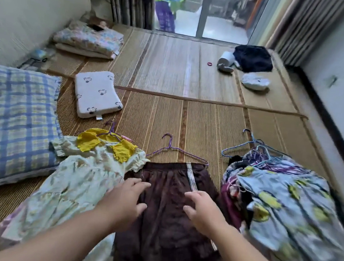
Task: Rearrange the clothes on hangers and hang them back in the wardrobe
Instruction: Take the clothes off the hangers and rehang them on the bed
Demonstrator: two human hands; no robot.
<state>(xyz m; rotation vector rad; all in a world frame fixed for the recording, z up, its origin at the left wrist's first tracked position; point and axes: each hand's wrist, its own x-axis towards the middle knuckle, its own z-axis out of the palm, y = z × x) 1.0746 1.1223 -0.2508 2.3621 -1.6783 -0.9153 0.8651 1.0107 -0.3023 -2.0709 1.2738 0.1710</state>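
dark brown shorts (169,212) flat on purple hanger (175,152), pale yellow-collared dress (79,175) left, clothes heap (283,200) right

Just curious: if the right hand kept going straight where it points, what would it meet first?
Probably the dark brown shorts, near their white stripe; the purple hanger lies beyond. Whether the right hand touches the cloth now is unclear.

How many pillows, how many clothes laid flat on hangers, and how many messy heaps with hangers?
Pillows: 2, blue checked pillow and small white pillow.
Clothes laid flat on hangers: 2, yellow-collared dress and brown shorts.
Messy heaps with hangers: 1, heap on the right.
Total: 5.
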